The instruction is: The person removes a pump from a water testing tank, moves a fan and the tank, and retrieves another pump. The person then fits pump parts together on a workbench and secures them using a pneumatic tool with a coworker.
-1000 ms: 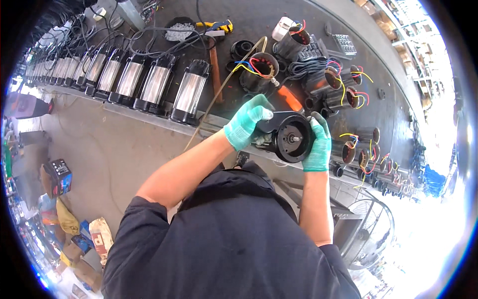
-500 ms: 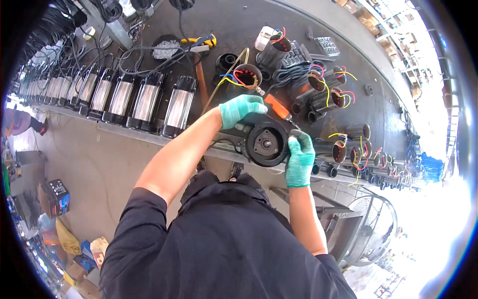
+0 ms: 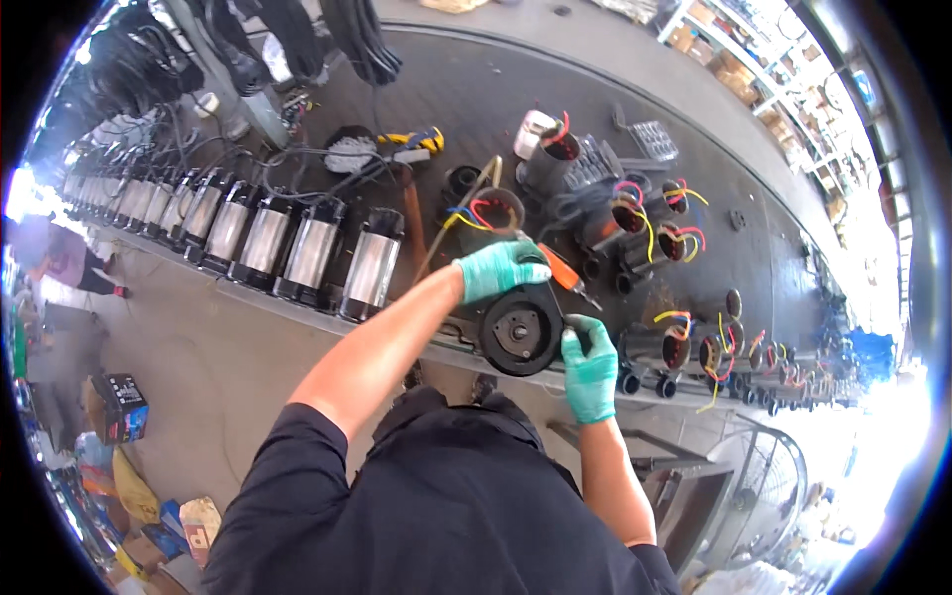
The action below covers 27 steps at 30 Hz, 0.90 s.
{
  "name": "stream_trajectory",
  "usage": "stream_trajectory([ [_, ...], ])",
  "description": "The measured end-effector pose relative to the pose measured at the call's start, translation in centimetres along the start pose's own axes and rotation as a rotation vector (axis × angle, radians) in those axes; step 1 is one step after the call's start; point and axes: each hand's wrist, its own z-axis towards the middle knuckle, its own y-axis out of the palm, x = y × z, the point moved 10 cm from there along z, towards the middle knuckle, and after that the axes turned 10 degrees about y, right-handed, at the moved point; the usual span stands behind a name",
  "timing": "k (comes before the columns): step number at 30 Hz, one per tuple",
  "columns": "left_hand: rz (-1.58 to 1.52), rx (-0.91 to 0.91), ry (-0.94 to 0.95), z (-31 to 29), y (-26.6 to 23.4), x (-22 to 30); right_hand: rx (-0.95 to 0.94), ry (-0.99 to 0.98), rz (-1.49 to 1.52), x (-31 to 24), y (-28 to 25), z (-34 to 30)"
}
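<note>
A black round pump housing [image 3: 520,333], with a metal hub at its centre, is held upright at the bench's near edge, its face toward me. My left hand [image 3: 503,270], in a green glove, closes over its top. At its right rim is my right hand [image 3: 589,369], also gloved, with fingers curled and thumb near the fingertips; whatever they pinch is too small to make out. Just beyond the housing lies an orange-handled screwdriver [image 3: 561,268]. Behind my left hand stands an open motor cylinder [image 3: 498,213] with yellow, blue and red wires.
Several silver-and-black pump bodies [image 3: 372,265] line the bench's left edge. More wired cylinders [image 3: 655,347] lie to the right. A hammer [image 3: 414,213], a bowl of small parts [image 3: 350,154] and a yellow-black tool [image 3: 416,140] are farther back. A floor fan [image 3: 778,486] stands at lower right.
The whole view has shifted, so the bench appears lower. The housing stays in my left hand, now turned slightly and nearer my body. My right hand's fingers have shifted beside its rim.
</note>
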Motion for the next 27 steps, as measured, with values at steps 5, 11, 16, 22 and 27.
stream_trajectory([
  [5, -0.176, 0.103, -0.083, -1.7, 0.6, 0.6, -0.05, 0.118, 0.027, 1.3, -0.2, 1.2],
  [11, -0.388, 0.358, -0.055, -5.8, -0.7, 2.4, -0.084, -0.019, -0.024, -0.2, 0.6, 2.3],
  [16, -0.464, 0.386, -0.02, -9.4, 0.8, 3.3, -0.129, 0.033, 0.017, 0.6, 0.6, 2.9],
  [22, -0.5, 0.391, 0.048, -11.0, 2.8, 3.1, -0.082, -0.269, -0.045, -3.0, -0.8, 1.0],
  [27, -0.478, 0.377, 0.078, -10.9, 3.0, 4.0, -0.375, -0.36, -0.169, -6.0, 1.9, -1.9],
])
